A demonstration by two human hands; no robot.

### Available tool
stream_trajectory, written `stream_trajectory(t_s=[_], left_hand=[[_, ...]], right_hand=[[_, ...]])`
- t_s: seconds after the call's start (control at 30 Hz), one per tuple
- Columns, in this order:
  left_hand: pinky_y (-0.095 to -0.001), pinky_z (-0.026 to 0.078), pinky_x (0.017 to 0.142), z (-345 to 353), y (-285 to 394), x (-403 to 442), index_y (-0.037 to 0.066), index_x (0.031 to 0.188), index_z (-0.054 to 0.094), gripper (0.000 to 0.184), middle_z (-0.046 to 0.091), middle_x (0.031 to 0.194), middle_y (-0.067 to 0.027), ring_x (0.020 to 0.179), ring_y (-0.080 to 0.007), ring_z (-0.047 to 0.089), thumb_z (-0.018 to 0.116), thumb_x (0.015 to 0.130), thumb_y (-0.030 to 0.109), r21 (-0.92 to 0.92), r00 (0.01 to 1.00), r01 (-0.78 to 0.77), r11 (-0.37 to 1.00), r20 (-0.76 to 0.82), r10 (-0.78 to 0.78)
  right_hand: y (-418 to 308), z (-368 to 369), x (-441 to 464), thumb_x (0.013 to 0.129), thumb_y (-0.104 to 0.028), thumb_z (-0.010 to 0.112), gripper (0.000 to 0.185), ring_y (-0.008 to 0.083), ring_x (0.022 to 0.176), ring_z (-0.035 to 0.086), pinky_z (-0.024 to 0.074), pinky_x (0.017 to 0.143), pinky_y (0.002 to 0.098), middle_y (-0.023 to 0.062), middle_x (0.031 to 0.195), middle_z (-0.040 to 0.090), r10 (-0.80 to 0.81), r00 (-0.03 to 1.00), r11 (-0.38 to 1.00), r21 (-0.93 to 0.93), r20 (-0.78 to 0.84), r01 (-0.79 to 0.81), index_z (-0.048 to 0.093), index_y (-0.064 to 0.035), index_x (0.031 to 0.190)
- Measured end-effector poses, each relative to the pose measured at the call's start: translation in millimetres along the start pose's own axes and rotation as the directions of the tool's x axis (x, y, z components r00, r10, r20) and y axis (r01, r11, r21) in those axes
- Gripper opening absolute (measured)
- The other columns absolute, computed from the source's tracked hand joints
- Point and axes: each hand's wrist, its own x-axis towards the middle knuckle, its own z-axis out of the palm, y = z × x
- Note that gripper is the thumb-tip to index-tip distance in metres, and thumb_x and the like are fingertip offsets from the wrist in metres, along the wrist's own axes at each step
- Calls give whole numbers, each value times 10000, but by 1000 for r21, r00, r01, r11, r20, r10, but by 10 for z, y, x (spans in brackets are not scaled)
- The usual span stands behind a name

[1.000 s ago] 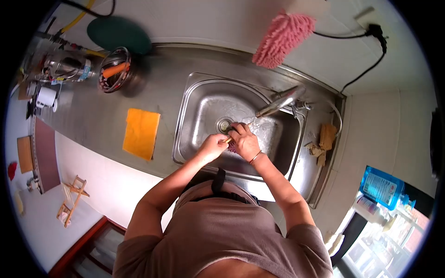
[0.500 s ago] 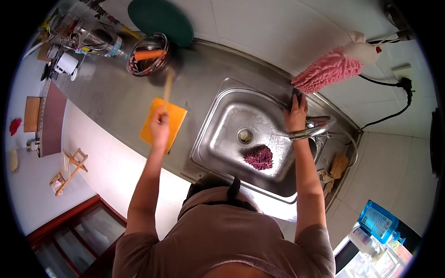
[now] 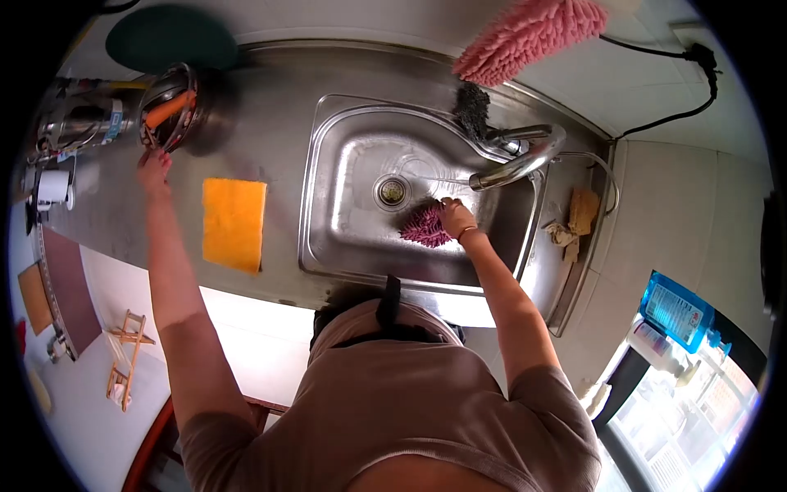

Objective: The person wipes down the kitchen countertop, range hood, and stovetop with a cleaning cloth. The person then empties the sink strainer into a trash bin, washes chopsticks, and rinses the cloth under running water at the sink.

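Observation:
My left hand [image 3: 154, 170] is at the near rim of a round bowl [image 3: 190, 135], its fingers curled against the edge. In the bowl lies an orange, stick-like piece [image 3: 170, 108] among darker things I cannot make out. Down in the steel sink [image 3: 352, 261], my right hand [image 3: 457, 218] has its fingers closed on the right end of a purple chenille scrubber [image 3: 424, 226]. An orange cloth [image 3: 234, 225] lies flat on the counter between the bowl and the sink.
The tap [image 3: 525, 164] arches over the sink's right side, with a dark scouring pad [image 3: 471, 109] behind it. A pink chenille hand towel [image 3: 533, 41] hangs at the wall. A sponge [image 3: 584, 211] lies at right, and a green board [image 3: 170, 39] leans behind the bowl.
My left hand has gone from above the orange cloth to the bowl; the wooden stick it held is out of sight. My right hand has left the dark pad for the scrubber. The view has shifted.

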Motion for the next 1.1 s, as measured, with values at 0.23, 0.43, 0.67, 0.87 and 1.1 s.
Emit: stream_trajectory(t_s=[0.23, 0.43, 0.67, 0.87, 1.1], left_hand=[[-251, 489, 746, -124, 62, -298, -41, 1175, 448, 409, 576, 978, -89, 830, -154, 579, 597, 835, 131, -9, 977, -3, 1000, 214, 5], [-272, 478, 781, 16, -206, -1093, -7, 1163, 476, 373, 589, 941, -71, 830, -158, 583, 594, 832, 119, -14, 985, -148, 989, 84, 149], [-307, 458, 762, 1233, -1072, -2761, 83, 1111, 536, 357, 585, 1010, -51, 846, -136, 549, 600, 845, 311, 217, 686, 325, 920, 616, -388], [-413, 436, 851, 2036, -1057, -3626, 77, 1233, 439, 521, 519, 1151, -91, 1001, -257, 535, 548, 852, 415, 396, 287, 698, 596, 608, -740], [-309, 446, 802, 2056, -1083, -3378, 40, 1151, 519, 323, 600, 1065, -76, 937, -172, 576, 516, 895, 236, 64, 508, 690, 721, 666, -546]], right_hand=[[258, 840, 47, 741, -175, 561, 541, 372, 1028, 545, 432, 903, 417, 250, 1096, 555, 409, 908, 895, 153, 91, -419, 418, -32, 1243], [-91, 515, 154, 676, -216, 563, 355, 326, 856, 614, 474, 764, 358, 216, 875, 634, 328, 934, 812, 546, -139, -205, 603, 30, 930], [-398, 98, 367, 692, -167, 601, 229, 295, 801, 583, 456, 768, 360, 144, 807, 612, 187, 966, 555, 830, -178, 46, 583, -15, 863], [-717, -219, 158, 716, -18, 556, 224, 136, 770, 561, 463, 709, 271, 41, 816, 595, 165, 981, 102, 991, -104, 88, 563, -20, 940], [-531, -216, -92, 798, -75, 569, 247, 110, 819, 564, 460, 765, 250, 46, 880, 611, -34, 999, 423, 906, -24, 36, 557, -28, 1040]])
